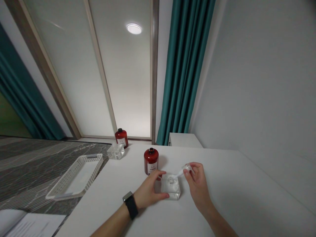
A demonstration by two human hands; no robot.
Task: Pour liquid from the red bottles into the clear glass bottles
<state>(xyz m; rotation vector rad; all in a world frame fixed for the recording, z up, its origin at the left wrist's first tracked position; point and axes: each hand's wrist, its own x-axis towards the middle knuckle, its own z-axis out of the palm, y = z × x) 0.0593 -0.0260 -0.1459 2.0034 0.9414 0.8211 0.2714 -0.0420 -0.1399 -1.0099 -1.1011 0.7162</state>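
Note:
On the white table, a clear square glass bottle (171, 189) has a round opening in its top. My left hand (149, 190), with a watch on its wrist, grips the bottle's left side between thumb and fingers. Pinched in my right hand (197, 184) is a clear stopper (187, 167) with a pale stem. It is tilted, the stem pointing down and left to the bottle's opening; whether the tip is inside I cannot tell. Just behind my left hand stands a red bottle (151, 158) with a white label and a dark top.
Farther back on the left are a second red bottle (121, 138) with a black cap and another clear glass block-shaped bottle (116, 151). A white perforated basket (89, 177) is beyond the table's left edge, with an open book (37, 225) nearer me. A white cabinet (185, 140) stands behind the table.

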